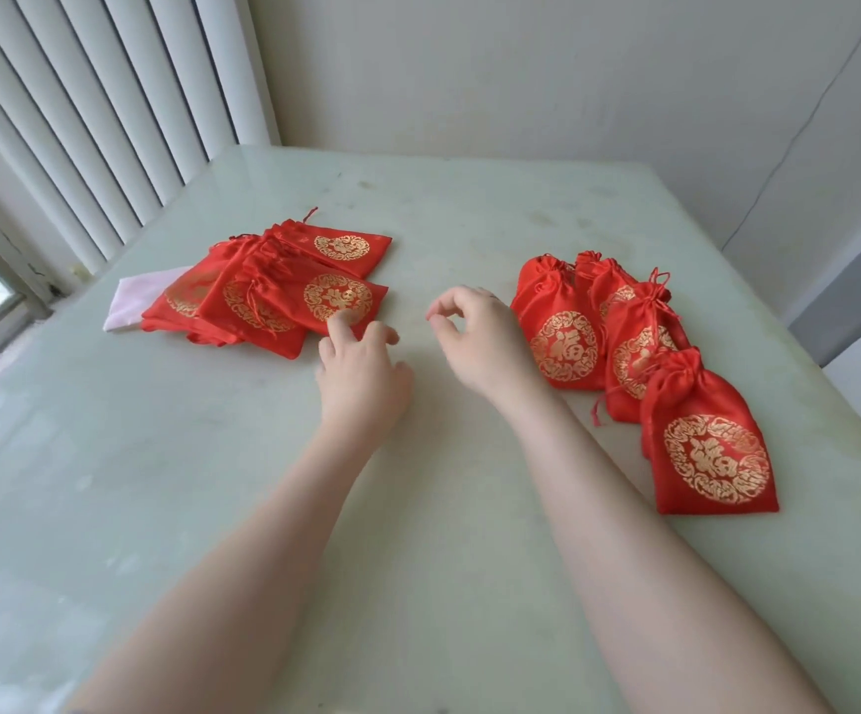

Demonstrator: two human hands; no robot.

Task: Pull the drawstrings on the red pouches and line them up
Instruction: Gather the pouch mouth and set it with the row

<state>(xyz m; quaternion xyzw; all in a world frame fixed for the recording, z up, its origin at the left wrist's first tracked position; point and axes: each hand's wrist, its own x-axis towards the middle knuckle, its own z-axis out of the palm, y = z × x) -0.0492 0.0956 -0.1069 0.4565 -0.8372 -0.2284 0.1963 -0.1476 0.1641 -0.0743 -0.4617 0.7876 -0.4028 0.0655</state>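
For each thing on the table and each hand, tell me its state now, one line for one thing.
Pile of pouches: lying flat, overlapping, mouths not drawn shut.
Row of pouches: four, mouths cinched, lined up and overlapping.
Nearest pouch: cinched, flat at the row's near end.
White cloth: partly under the pile.
Left hand: fingers reaching, touching the pile's nearest pouch.
Right hand: above the table, thumb and forefinger nearly meeting, holding nothing.

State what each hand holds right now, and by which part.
Nothing is held. The left hand touches the corner of the top flat pouch with its fingers; the right hand hovers empty.
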